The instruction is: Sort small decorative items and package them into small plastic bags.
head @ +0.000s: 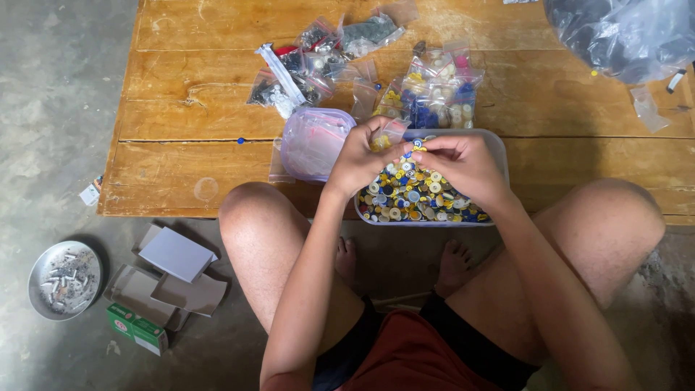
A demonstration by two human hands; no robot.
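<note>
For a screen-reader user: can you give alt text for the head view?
A seated person's left hand holds a small clear bag while the right hand pinches buttons above a clear tub of mixed buttons on a low wooden table, with more filled bags behind.

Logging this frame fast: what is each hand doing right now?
Left hand: closed on a small clear bag.
Right hand: fingers pinched on a few buttons at the bag's mouth.

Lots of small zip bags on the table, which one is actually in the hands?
The small clear zip bag with yellow pieces, pinched by the left hand over the button tub. The other bags lie untouched farther back on the wooden table; the right hand holds buttons.
</note>
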